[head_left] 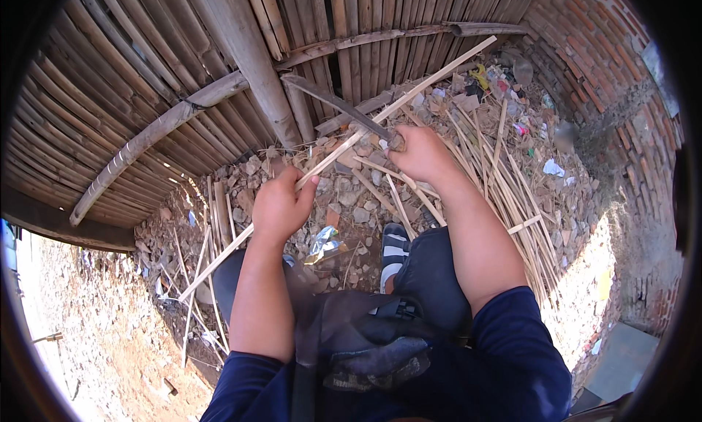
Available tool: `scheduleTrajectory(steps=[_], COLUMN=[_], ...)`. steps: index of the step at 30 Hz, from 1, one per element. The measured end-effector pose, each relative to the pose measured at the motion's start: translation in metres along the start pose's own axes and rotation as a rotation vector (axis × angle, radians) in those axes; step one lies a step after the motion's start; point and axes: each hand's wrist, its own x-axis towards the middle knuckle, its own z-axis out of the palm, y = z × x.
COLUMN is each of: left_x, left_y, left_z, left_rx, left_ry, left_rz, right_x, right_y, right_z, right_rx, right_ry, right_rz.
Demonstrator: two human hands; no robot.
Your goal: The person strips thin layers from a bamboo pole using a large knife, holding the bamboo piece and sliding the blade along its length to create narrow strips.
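Observation:
My left hand (281, 204) is closed around a long pale strip of split bamboo (431, 80), which slants from the lower left to the upper right across the view. In my right hand (423, 154) is the short handle of a machete, gripped by closed fingers. The machete's dark blade (329, 99) points up and to the left. It crosses the bamboo strip just beyond my right hand and appears to touch it. My left hand sits lower on the strip, a little way from the blade.
Many split bamboo strips (504, 195) lie piled at the right. A few more strips (201, 276) rest at the left. Ahead stands a bamboo slat wall (168, 63) with a thick post (252, 56). A brick wall (607, 63) rises at the right. Rubble and litter cover the ground.

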Motion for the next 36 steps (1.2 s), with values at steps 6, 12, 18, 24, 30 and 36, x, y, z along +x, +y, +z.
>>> scheduleTrajectory(steps=[6, 12, 18, 24, 30, 36], left_x=[-0.002, -0.001, -0.003, -0.002, -0.002, -0.002], left_y=[-0.002, -0.002, -0.001, -0.003, -0.003, -0.003], left_z=[-0.007, -0.005, -0.006, -0.008, -0.004, -0.008], left_rx=[-0.014, 0.033, 0.005, 0.016, -0.008, -0.018], left_ry=[0.013, 0.052, 0.049, 0.067, 0.086, 0.093], left_rz=[0.006, 0.032, 0.033, 0.038, 0.048, 0.022], right_x=[0.001, 0.002, -0.007, 0.002, -0.006, -0.002], right_y=[-0.004, 0.005, -0.009, 0.004, -0.002, -0.006], right_z=[-0.007, -0.007, -0.003, -0.011, 0.008, -0.015], right_rx=[-0.039, 0.011, -0.043, 0.137, -0.01, 0.091], right_ry=[-0.041, 0.087, -0.033, 0.07, 0.047, 0.003], right_rz=[-0.091, -0.044, -0.123, -0.021, -0.163, -0.047])
